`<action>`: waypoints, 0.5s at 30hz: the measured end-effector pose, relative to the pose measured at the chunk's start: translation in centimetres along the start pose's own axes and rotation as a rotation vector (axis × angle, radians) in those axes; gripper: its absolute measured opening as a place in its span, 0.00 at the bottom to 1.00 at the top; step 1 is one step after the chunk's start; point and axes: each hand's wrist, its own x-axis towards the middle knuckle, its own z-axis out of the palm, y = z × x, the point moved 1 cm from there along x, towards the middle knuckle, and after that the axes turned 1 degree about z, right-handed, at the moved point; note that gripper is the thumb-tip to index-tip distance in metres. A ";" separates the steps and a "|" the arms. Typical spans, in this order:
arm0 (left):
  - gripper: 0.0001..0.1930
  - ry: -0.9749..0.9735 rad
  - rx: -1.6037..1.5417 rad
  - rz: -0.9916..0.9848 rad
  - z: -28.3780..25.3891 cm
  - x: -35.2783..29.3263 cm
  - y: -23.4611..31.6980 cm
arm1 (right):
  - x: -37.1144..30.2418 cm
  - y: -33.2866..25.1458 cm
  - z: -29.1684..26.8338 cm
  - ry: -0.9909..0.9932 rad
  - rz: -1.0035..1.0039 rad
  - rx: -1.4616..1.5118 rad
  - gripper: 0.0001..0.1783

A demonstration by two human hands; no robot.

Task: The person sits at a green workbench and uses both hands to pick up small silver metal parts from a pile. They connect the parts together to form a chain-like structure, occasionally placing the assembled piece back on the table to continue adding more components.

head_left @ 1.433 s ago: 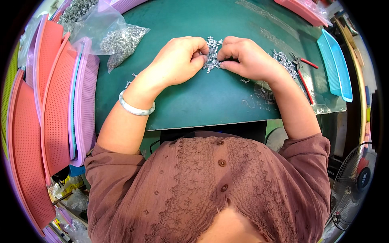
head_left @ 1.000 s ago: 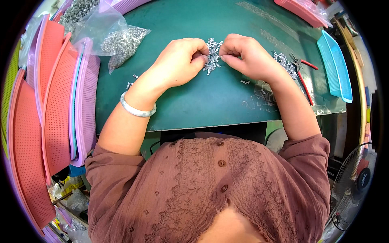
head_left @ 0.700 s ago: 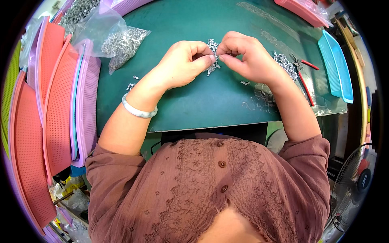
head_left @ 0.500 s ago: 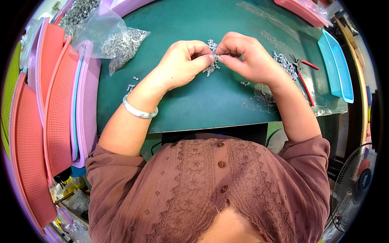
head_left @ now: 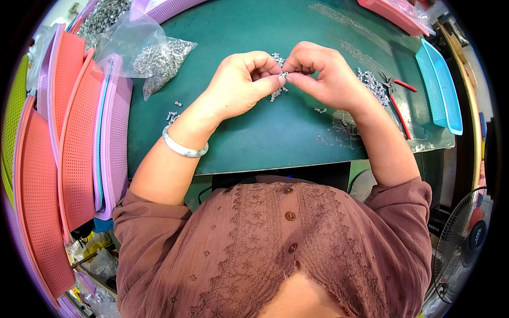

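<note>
My left hand and my right hand meet over the green tabletop, thumbs and forefingers pinched together. A tiny silver metal part shows between the fingertips, held from both sides; its exact kind is too small to make out. Partly hidden behind and below the fingers lies a small pile of similar silver parts. Another heap of silver parts lies right of my right wrist. A few loose pieces rest just below my right hand, others by my left forearm.
Red-handled pliers lie right of the heap, near a blue basket. A clear bag of metal parts lies at the upper left. Stacked red and purple baskets line the left edge. A fan stands at lower right.
My left fingertips have shifted slightly right, closing up to the right ones. The tiny silver part now shows between both hands. The rest stays in place.
</note>
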 end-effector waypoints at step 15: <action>0.04 0.011 0.063 0.014 0.0 0.0 -0.2 | -0.1 0.1 -0.1 -0.016 -0.010 0.000 0.05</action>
